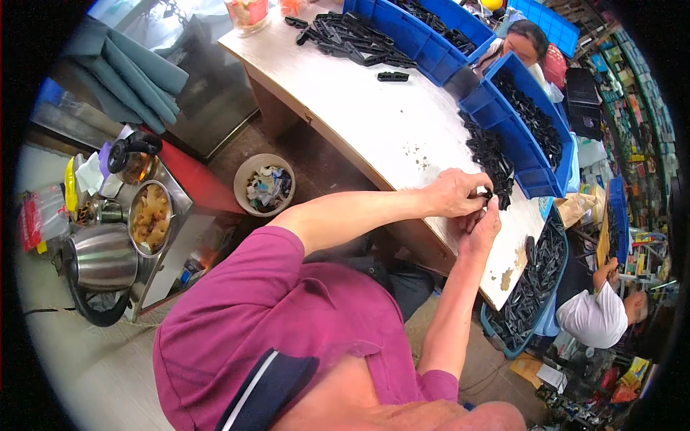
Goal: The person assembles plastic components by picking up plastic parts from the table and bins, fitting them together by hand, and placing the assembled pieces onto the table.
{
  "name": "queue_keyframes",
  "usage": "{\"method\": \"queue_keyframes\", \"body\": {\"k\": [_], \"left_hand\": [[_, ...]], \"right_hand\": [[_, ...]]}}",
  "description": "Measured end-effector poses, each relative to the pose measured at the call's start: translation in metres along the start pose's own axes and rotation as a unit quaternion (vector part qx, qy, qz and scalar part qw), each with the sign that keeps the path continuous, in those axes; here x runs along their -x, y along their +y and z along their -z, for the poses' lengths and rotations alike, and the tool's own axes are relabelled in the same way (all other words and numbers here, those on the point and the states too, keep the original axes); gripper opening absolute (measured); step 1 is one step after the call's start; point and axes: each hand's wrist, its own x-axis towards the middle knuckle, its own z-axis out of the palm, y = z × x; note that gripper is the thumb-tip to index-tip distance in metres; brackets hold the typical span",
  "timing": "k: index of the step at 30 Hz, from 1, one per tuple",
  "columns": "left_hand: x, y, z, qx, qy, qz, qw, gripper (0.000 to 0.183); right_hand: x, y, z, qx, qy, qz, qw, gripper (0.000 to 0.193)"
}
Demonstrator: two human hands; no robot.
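Above the white table (359, 122), my left hand (454, 192) and my right hand (481, 228) meet, both with fingers closed. A small black plastic piece (486, 192) is pinched between them, partly covered by my fingers. Just beyond my hands, a row of loose black plastic pieces (490, 152) lies along a blue bin (512, 147) filled with similar parts. A larger heap of black pieces (352, 39) spreads over the far end of the table. One single piece (392, 76) lies apart from that heap.
Another blue bin (424, 43) stands at the far edge. Below the table's right end sits a teal tub (512, 352) of black parts. To the left are a waste bin (243, 172), a steel kettle (104, 257) and a food bowl (136, 241). Two people (593, 316) sit beyond.
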Motion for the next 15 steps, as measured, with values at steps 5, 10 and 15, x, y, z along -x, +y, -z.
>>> {"method": "queue_keyframes", "body": {"k": [5,10,15], "left_hand": [[0.003,0.003,0.028,-0.162,-0.037,0.033,0.985,0.036],[-0.04,-0.033,0.132,-0.421,0.113,0.179,0.882,0.053],[-0.048,-0.068,0.171,-0.491,0.127,0.143,0.85,0.041]], "right_hand": [[0.004,0.0,-0.006,-0.024,0.024,0.014,0.999,0.038],[0.02,-0.014,-0.023,-0.048,0.026,-0.014,0.998,0.034],[0.019,-0.016,-0.027,-0.039,0.041,-0.023,0.998,0.034]]}}
